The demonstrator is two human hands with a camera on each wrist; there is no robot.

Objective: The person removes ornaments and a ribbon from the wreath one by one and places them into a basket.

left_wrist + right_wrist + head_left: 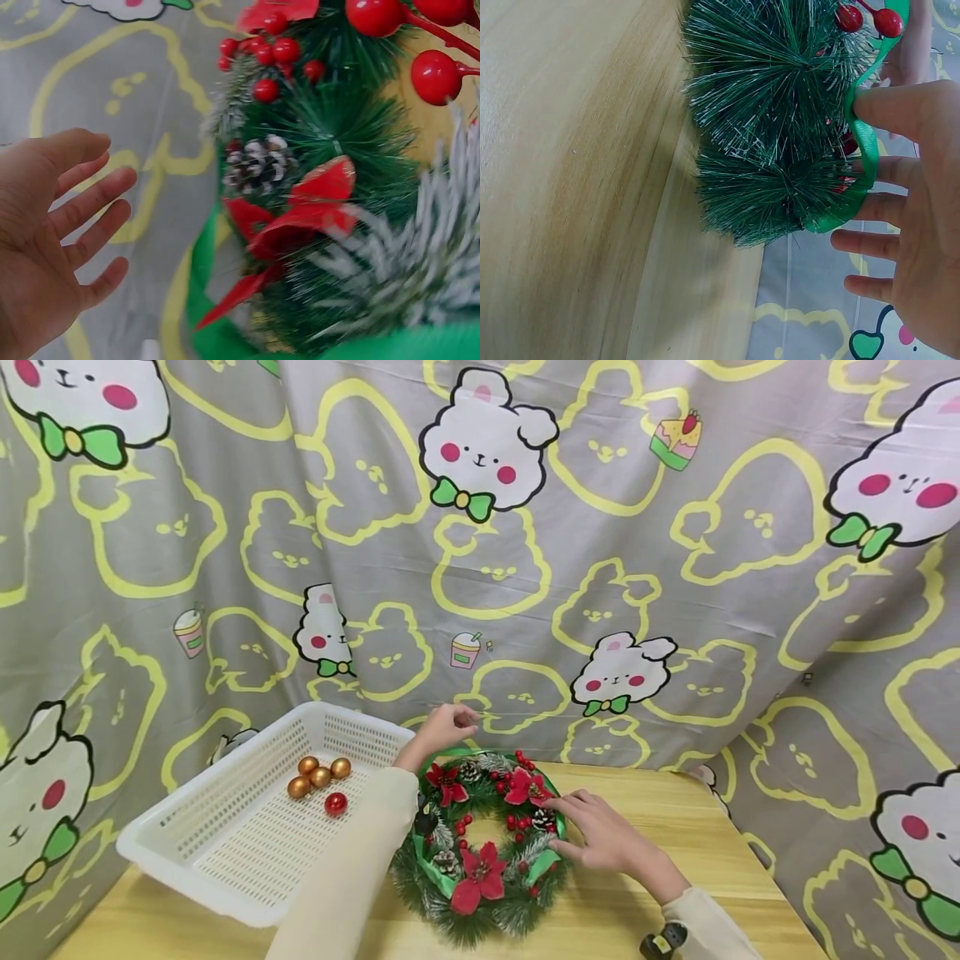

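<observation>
Wreath (pixel 483 843): flat on the wooden table (pixel 697 852), near the front edge and roughly mid-width; its far rim reaches the table's back edge, where the cloth (pixel 525 568) hangs. Pine needles, red flowers, berries, cones, a green ribbon (pixel 866 150) wound round it.

Left hand (pixel 442 727): beyond the wreath's far rim, over the back edge of the table. Fingers relaxed and spread, slightly bent — holding nothing, and in the wrist view (pixel 52 225) clear of the greenery, with cloth behind it.

Right hand (pixel 603 835): on the wreath's right side, fingers long and nearly straight. In the wrist view the thumb tip presses the ribbon at the outer rim; the other fingers (pixel 870 244) lie loose beside it — no closed grip that I can see.

Basket (pixel 187 852): white, perforated, left of the wreath, its near corner at the table's front-left edge. The left sleeve (pixel 352 868) crosses between basket and wreath.

Baubles (pixel 318 775): three gold ones and a red one (pixel 335 803), grouped in the basket's far half.

Open room: bare wood right of the wreath, out to the table's right edge; a narrow strip in front.
</observation>
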